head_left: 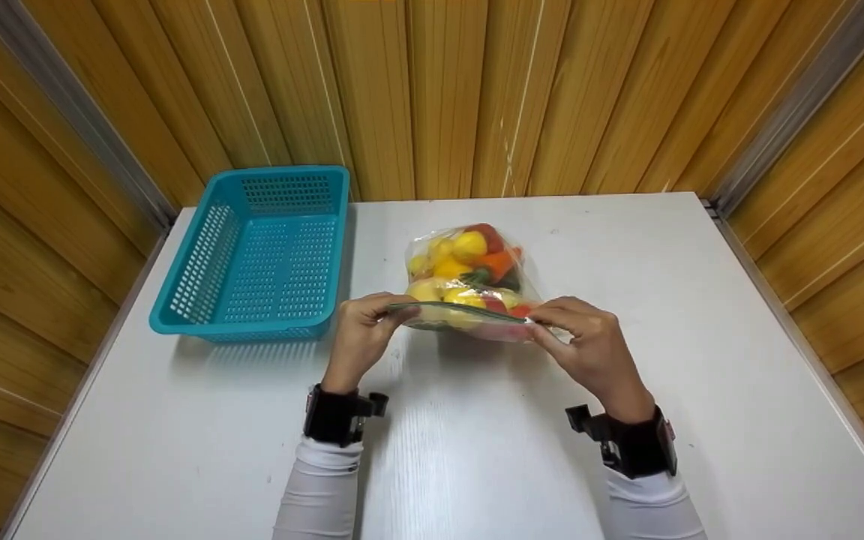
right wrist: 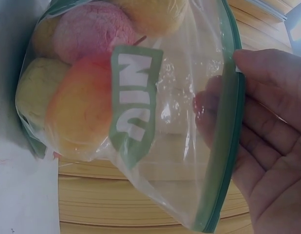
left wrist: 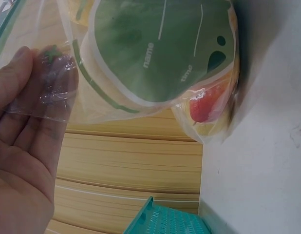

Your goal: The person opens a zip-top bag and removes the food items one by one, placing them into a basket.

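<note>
A clear zip bag (head_left: pixel 415 247) full of toy-like fruits and vegetables rests on the white table. Yellow pieces (head_left: pixel 469 246), an orange one (head_left: pixel 503 262) and red ones show through the plastic. Its green-edged mouth spans both hands. My left hand (head_left: pixel 363 330) pinches the mouth's left end between thumb and fingers, some fingers behind the film in the left wrist view. At the right end, my right hand (head_left: pixel 586 341) pinches the green zip strip (right wrist: pixel 235 122) by a small white slider (right wrist: pixel 237 68). Green print (left wrist: pixel 165 53) covers one bag face; a pink round fruit (right wrist: pixel 94 31) shows in the right wrist view.
A teal perforated basket (head_left: pixel 252 328) with nothing in it stands left of the bag, near the back of the table (head_left: pixel 462 465). Wood-patterned panels (head_left: pixel 447 97) rise behind and on both sides. Each wrist wears a black camera strap (head_left: pixel 333 415).
</note>
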Tool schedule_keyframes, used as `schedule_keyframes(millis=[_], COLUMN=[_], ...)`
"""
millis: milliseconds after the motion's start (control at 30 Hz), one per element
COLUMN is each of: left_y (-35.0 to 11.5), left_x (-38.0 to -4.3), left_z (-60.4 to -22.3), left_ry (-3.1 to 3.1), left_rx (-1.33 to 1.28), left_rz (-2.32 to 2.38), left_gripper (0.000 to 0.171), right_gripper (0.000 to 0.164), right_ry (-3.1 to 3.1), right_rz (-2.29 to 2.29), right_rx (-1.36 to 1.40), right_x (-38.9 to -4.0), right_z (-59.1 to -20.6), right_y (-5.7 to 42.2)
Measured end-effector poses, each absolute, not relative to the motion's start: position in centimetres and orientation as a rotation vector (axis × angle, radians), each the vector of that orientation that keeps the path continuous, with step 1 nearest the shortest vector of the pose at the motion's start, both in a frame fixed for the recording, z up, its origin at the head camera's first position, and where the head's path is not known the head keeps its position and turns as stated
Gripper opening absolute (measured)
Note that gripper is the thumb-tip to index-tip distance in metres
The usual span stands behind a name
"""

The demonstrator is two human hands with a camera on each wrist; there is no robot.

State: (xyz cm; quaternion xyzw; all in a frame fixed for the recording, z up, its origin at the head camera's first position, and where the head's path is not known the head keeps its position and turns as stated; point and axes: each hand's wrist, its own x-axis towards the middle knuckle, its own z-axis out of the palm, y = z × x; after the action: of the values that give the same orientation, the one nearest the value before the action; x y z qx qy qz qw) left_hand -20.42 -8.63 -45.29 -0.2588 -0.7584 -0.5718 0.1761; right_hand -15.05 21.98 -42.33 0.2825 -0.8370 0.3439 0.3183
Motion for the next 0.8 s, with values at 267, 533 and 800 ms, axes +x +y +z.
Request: schedule_keyframes(millis=[267, 533, 800], left_y=[-8.7, -8.7, -8.7], left_x=[-20.5, -20.4, -20.5], left_z=[-45.3, -45.3, -45.4], left_ry=[-2.153, -2.147, -2.138], left_rx=[-0.722, -0.718, -0.727], left_rz=[-1.612, -1.594, -1.592], left_gripper=[0.007, 0.007, 0.007], right_gripper=[0.024, 0.022, 0.02], right_ry=[-2.212, -2.238, -2.247], right_rz=[0.906, 0.902, 0.906], right_rx=[0.736, 0.701, 0.696], right_x=[-15.0, -15.0, -15.0], right_z=[-42.2, -42.0, -42.0], right_y=[22.4, 22.7, 23.2])
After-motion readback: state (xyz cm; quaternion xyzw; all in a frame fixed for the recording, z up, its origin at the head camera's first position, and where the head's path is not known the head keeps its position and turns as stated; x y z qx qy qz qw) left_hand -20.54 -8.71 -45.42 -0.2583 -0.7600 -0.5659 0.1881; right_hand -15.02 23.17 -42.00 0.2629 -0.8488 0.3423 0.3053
